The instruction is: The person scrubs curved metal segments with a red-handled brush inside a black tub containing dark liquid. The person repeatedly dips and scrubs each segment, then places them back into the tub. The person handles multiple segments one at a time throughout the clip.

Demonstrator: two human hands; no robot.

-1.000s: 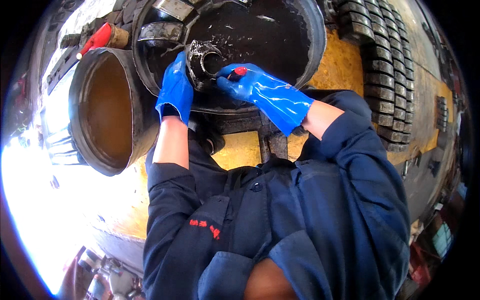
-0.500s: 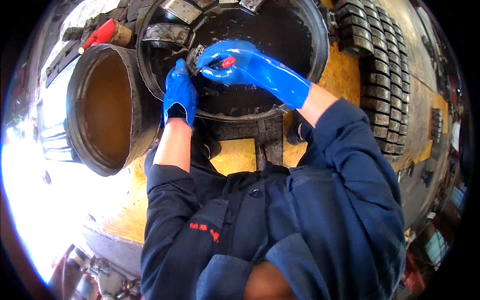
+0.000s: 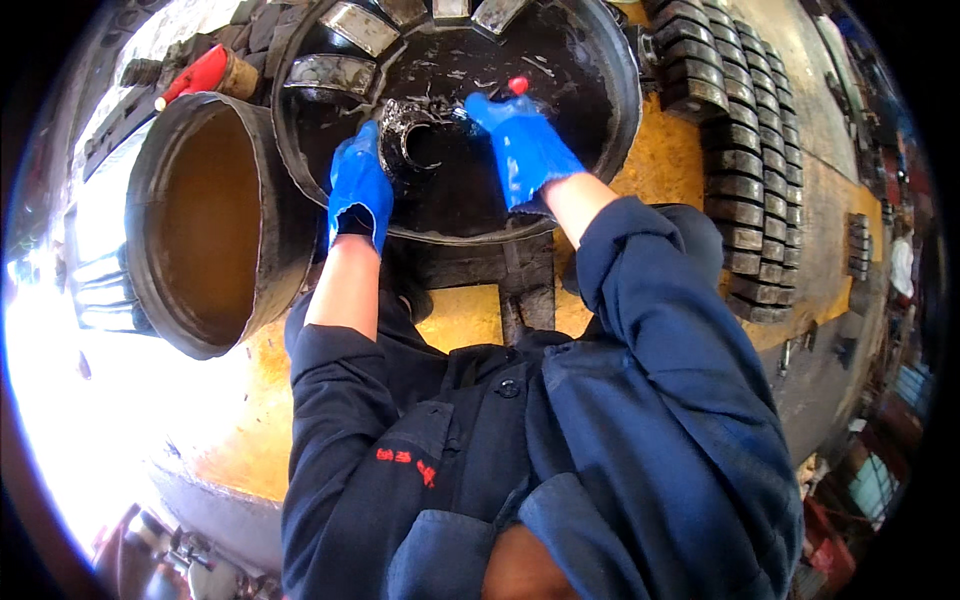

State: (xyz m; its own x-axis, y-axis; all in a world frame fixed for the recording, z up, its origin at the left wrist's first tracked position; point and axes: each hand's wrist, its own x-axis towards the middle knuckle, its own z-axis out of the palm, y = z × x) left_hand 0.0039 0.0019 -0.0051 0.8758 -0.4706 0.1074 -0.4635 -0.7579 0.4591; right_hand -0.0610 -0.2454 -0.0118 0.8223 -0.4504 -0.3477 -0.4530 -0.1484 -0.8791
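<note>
My left hand (image 3: pixel 360 180), in a blue rubber glove, is closed on the left side of a dark, oily curved metal part (image 3: pixel 400 135), its inner face wet and shiny. My right hand (image 3: pixel 520 145), gloved the same way, is closed around a tool with a red handle end (image 3: pixel 518 85). The tool's pale working tip points left at the metal part; its exact kind is hard to make out. Both hands are over a wide round pan (image 3: pixel 627 100) holding black, oily liquid. The fingertips of the left hand are partly hidden behind the part.
Several blocky metal pieces (image 3: pixel 358 28) sit along the pan's far rim. Left of it stands a large drum (image 3: pixel 265 200) with a brown inside. Behind the drum lies a red-handled object (image 3: pixel 195 78). Rows of dark ribbed metal parts (image 3: pixel 740 170) line the right side.
My right hand has moved right and slightly away from the metal part, uncovering it and the tool's red end. The left hand has stayed nearly in place.
</note>
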